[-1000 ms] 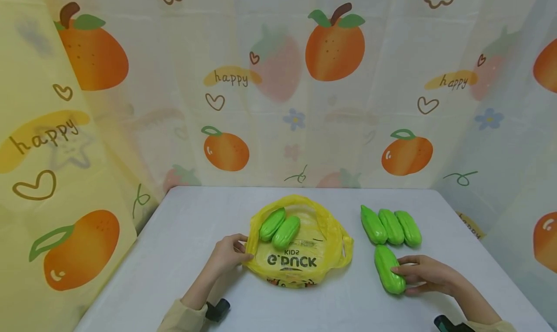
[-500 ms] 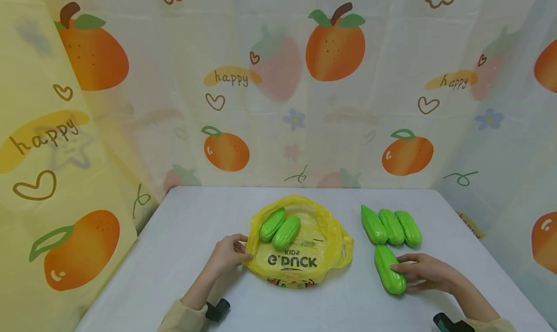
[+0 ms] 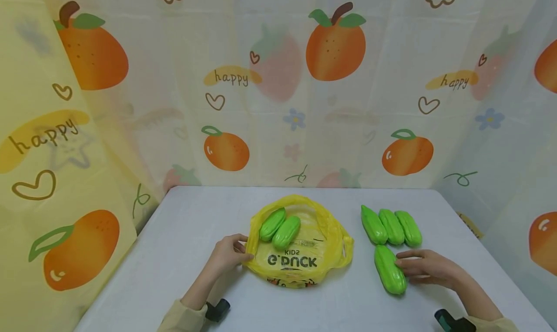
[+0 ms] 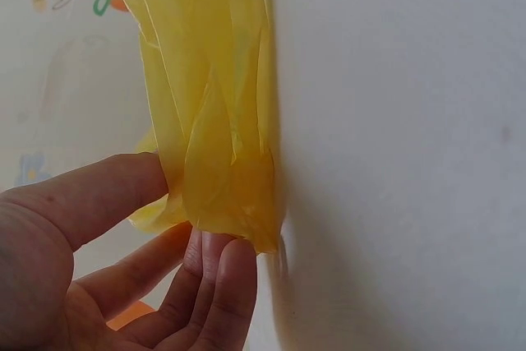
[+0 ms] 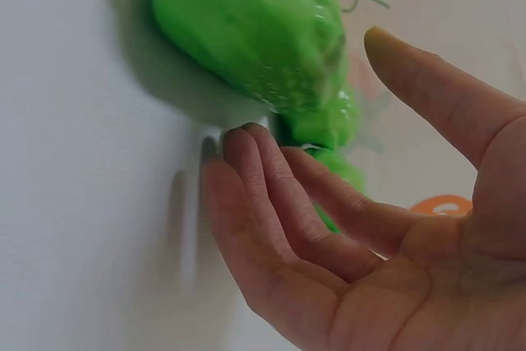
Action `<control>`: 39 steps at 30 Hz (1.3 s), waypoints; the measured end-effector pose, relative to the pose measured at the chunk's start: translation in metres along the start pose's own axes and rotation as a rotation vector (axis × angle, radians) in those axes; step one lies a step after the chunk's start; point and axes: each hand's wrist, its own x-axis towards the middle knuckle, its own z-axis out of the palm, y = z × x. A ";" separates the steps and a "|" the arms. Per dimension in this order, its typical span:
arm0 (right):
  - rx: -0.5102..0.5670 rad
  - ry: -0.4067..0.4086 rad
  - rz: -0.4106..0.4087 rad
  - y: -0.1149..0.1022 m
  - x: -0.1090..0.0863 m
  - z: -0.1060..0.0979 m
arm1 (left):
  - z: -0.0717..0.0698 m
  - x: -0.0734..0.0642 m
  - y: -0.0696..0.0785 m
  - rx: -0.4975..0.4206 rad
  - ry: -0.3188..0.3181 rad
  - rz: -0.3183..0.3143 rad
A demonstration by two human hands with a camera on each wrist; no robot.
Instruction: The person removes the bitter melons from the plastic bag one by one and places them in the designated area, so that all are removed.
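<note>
A yellow plastic bag (image 3: pixel 324 264) lies on the table with its mouth spread and two green toy cucumbers (image 3: pixel 287 233) inside. My left hand (image 3: pixel 229 251) holds the bag's left rim; in the left wrist view the thumb and fingers (image 4: pixel 230 285) are on either side of the yellow film (image 4: pixel 209 121). At the right, one toy cucumber (image 3: pixel 389 270) lies in front of a row of three others (image 3: pixel 392 227). My right hand (image 3: pixel 431 269) is beside that front cucumber. In the right wrist view its thumb and fingers (image 5: pixel 283 203) are spread apart, not gripping the cucumber (image 5: pixel 255 30).
The white table (image 3: pixel 196 206) has its back edge against a fruit-printed curtain (image 3: pixel 270 143). More of this curtain hangs at both sides. Black wrist cameras (image 3: pixel 217 310) are worn on both arms.
My right hand has loosened from the front cucumber and drawn slightly up and right, its thumb coming off it. The cucumber stays in place. The left hand and bag are still.
</note>
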 end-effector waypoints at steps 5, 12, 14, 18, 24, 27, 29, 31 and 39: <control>0.002 0.028 -0.002 -0.007 0.000 -0.006 | 0.000 0.000 0.000 0.001 0.001 0.004; -0.081 0.095 -0.045 -0.027 -0.001 -0.007 | 0.000 0.000 0.000 -0.002 -0.003 0.001; -0.102 0.105 -0.063 -0.033 -0.001 -0.007 | 0.000 -0.001 0.000 -0.003 -0.003 0.002; -0.127 0.121 -0.099 -0.046 0.003 -0.004 | 0.000 -0.002 0.001 -0.005 -0.004 0.004; -0.142 0.133 -0.135 -0.064 0.010 0.004 | 0.000 -0.002 0.002 -0.007 -0.005 0.011; -0.130 0.114 -0.165 -0.073 0.015 0.009 | 0.000 -0.001 0.001 -0.009 -0.006 0.016; -0.118 0.100 -0.185 -0.079 0.018 0.013 | 0.000 0.000 0.001 -0.007 -0.004 0.020; -0.103 0.098 -0.192 -0.085 0.023 0.017 | 0.000 0.000 0.000 -0.004 -0.002 0.017; -0.040 0.112 -0.177 -0.109 0.046 0.041 | 0.001 0.001 -0.001 0.002 0.006 0.024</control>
